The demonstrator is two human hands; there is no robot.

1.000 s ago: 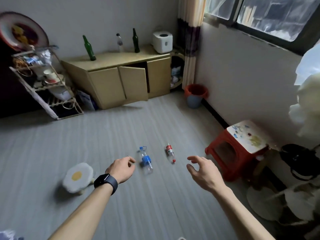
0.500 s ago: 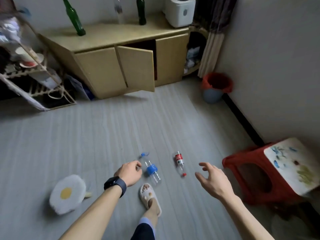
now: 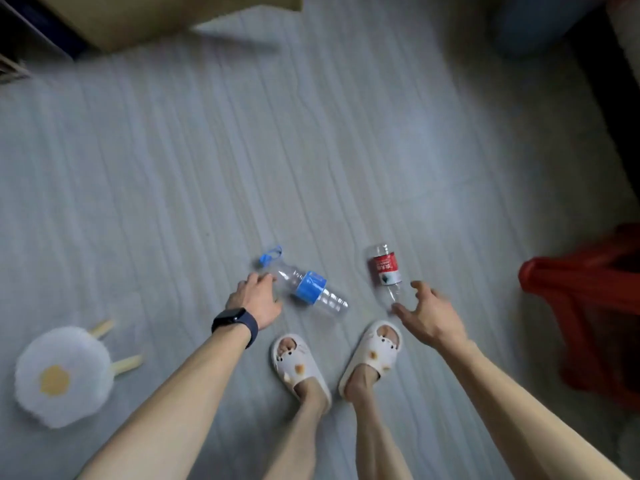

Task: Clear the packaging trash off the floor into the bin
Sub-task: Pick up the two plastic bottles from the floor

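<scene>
step: grab both | my left hand (image 3: pixel 254 299) loosely open beside blue-label bottle (image 3: pixel 311 287) on floor (image 3: pixel 311 150) | my right hand (image 3: pixel 429 315) spread over red-label bottle (image 3: pixel 386 270) | tip: I should wrap each body; likely to roll

Nothing legible: only blurred white print on the red label (image 3: pixel 384 268) of the small clear bottle (image 3: pixel 393 293)

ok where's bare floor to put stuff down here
The widest bare floor lies between the cabinet and the blue-label bottle. A smaller strip separates the egg stool from the left hand. Crowded around the red-label bottle, right hand and slippers.
</scene>
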